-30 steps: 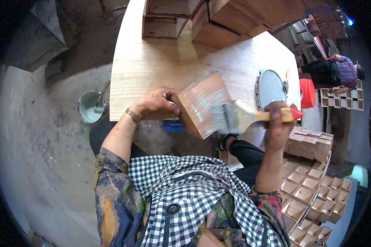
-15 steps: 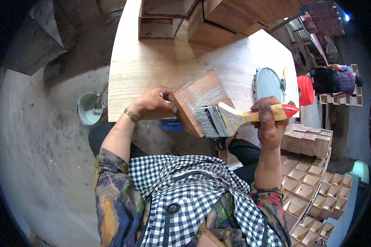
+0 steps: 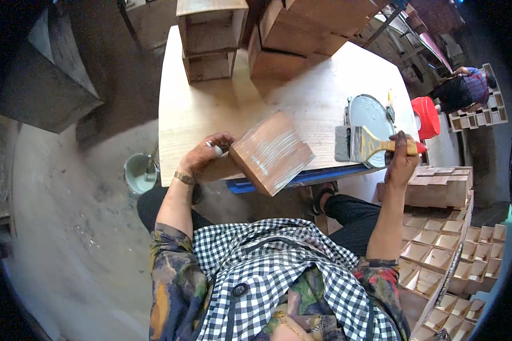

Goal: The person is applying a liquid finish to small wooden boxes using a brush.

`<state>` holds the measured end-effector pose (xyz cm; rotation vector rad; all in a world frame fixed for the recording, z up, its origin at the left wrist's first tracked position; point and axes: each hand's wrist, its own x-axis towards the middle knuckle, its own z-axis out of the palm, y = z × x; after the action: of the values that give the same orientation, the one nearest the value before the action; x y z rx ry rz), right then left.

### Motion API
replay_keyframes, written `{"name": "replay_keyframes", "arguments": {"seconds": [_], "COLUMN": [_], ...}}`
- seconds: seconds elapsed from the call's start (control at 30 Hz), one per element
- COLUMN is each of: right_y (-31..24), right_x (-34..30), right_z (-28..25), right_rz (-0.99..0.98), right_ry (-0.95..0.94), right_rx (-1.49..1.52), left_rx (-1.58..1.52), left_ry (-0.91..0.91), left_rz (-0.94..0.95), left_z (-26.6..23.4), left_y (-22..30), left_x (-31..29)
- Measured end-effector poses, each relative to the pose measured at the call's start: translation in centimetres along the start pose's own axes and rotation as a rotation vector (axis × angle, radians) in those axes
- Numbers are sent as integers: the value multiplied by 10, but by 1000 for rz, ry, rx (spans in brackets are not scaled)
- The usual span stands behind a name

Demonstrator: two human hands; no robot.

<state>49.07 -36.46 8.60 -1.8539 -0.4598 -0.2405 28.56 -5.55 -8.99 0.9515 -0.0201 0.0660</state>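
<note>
At the centre of the frame, a brown wooden box point(image 3: 276, 153) sits tilted by the near edge of a pale table point(image 3: 205, 116). Its upper face carries thin, whitish streaks with brown wood showing between them, so coverage looks partial; the visible side is mostly brown. The left hand point(image 3: 206, 154) grips the box's left edge, its fingers partly hidden. Right of centre, the right hand point(image 3: 403, 156) pinches the handle of a wide brush point(image 3: 371, 145), whose bristles are apart from the box, near a round pan point(image 3: 371, 113) of pale grey paint. More brown boxes point(image 3: 301, 42) stand at the top. A paint bucket point(image 3: 140, 173) is on the floor at left; at right are a red bucket point(image 3: 426, 118), compartmented trays point(image 3: 432, 238) and a co-worker point(image 3: 473, 88).
</note>
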Motion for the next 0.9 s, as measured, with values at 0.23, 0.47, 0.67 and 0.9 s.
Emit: {"name": "replay_keyframes", "arguments": {"seconds": [0.23,0.47,0.67,0.9], "right_y": [41,76,74,78], "right_x": [-39,-65,-58,-53], "right_z": [-36,-30,-35,-48], "right_rz": [228,373,519,534], "right_ry": [144,345,404,422], "right_rx": [4,374,463,625], "left_rx": [29,576,684,477], "left_ry": [80,155,93,-66], "left_rz": [-42,-542,-623,-359], "left_z": [14,50,70,77], "left_y": [33,68,72,78], "left_x": [32,88,108,74]}}
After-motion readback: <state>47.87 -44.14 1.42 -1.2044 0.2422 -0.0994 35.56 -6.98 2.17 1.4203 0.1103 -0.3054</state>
